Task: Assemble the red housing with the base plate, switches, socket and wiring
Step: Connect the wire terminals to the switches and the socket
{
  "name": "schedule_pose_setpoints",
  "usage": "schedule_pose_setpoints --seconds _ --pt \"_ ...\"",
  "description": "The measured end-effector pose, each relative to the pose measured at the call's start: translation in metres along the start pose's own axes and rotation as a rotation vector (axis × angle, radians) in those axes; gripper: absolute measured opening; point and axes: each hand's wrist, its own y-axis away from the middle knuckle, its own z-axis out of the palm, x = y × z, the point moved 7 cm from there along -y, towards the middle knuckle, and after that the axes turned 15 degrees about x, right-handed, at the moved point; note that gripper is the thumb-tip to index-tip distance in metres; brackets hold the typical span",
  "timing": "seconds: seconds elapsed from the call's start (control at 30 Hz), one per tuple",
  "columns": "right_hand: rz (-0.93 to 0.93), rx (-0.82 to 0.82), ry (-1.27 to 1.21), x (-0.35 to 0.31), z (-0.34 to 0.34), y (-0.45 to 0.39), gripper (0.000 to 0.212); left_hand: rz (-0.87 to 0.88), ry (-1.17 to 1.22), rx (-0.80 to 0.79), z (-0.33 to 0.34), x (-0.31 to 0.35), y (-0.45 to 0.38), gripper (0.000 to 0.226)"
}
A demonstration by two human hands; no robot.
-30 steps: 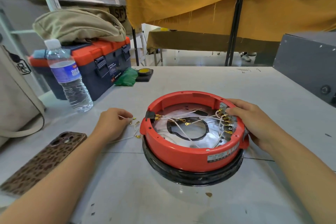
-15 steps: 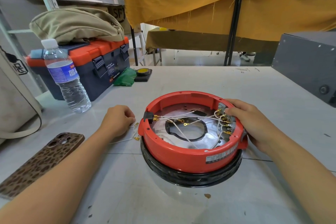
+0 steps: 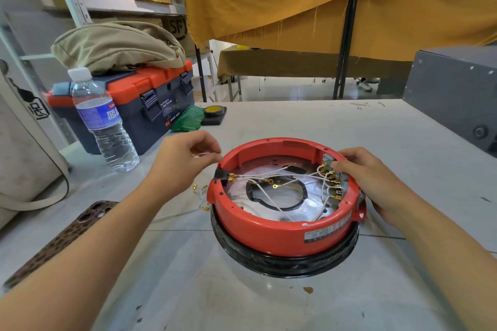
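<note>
A pale grey table [image 3: 188,290] carries the work, with yellow cloth hanging behind it and shelving at 10 o'clock. The red housing [image 3: 279,234] sits open side up at the table's middle on a black ring [image 3: 282,263], and the shiny base plate [image 3: 285,209] lies inside it.

The left hand [image 3: 180,161], at 9 o'clock of the housing, pinches a white wire [image 3: 204,154] between thumb and fingertips just outside the rim, above the black socket [image 3: 222,176]. The right hand [image 3: 368,177] rests on the rim at 3 o'clock, fingers curled over the edge beside the grey switch block [image 3: 333,169]; whether they grip the block or only steady the housing I cannot tell.

The wiring step looks to be in hand: several white wires already cross the base plate between socket and switch block. The next move likely calls for bringing the pinched wire over the rim and pushing its end onto a free tab, while the right hand keeps the housing from turning.

More loose wires [image 3: 201,193] with brass ends lie on the table at 9 o'clock. A water bottle [image 3: 103,126], toolbox [image 3: 150,105] and phone [image 3: 61,239] stand clear of the work.
</note>
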Motion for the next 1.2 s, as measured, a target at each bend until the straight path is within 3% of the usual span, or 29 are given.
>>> schedule_pose_setpoints --seconds 0.13,0.4,0.77,0.93,1.2 --pt "0.007 -0.028 0.004 -0.002 0.001 0.003 0.015 0.042 0.086 -0.092 0.005 0.034 0.003 0.02" --pt "0.009 -0.071 -0.021 -0.007 0.006 0.01 0.017 0.054 0.187 -0.266 0.036 0.076 0.014 0.014" --pt "-0.023 -0.082 -0.056 -0.01 0.005 0.009 0.022 0.218 0.022 -0.442 0.095 0.119 0.026 0.004" --pt "-0.034 -0.075 -0.05 -0.01 0.004 0.008 0.023 0.249 -0.05 -0.528 0.114 0.118 0.026 0.01" --pt "-0.027 -0.075 -0.051 -0.008 0.004 0.006 0.02 0.279 -0.037 -0.545 0.127 0.11 0.03 0.007"
